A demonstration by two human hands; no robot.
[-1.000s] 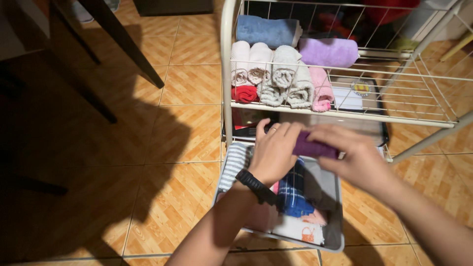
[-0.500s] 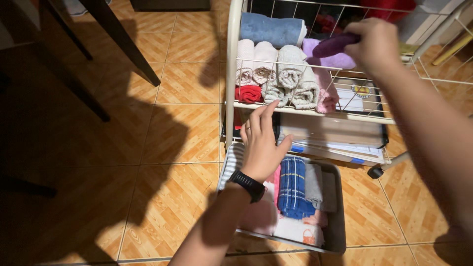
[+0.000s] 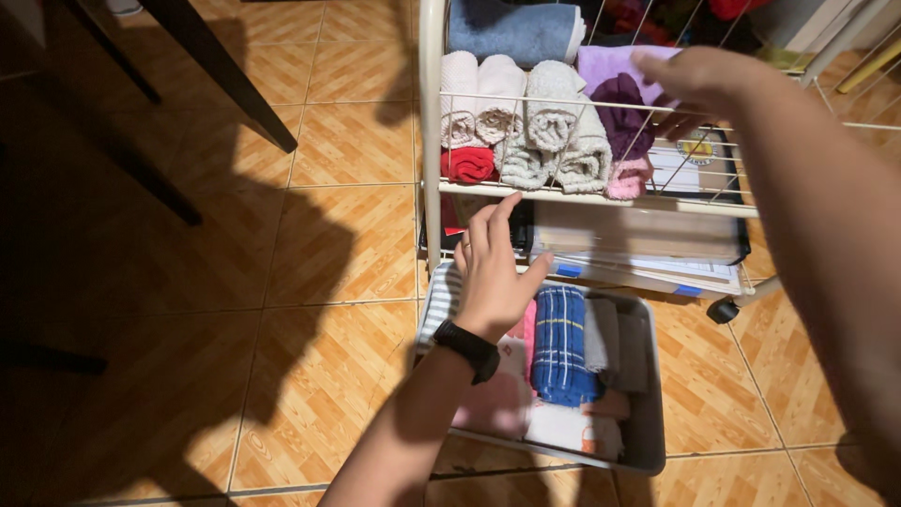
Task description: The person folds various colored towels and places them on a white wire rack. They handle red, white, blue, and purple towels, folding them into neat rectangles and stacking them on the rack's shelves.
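Right hand (image 3: 699,84), fingers spread, rests on the purple roll (image 3: 622,117) in the wire rack (image 3: 432,141), beside three pale rolls (image 3: 502,108). Left hand (image 3: 493,272) hovers open over the tray (image 3: 648,441), empty.

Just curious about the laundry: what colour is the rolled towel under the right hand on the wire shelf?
Dark purple: the rolled towel, seen in the head view.
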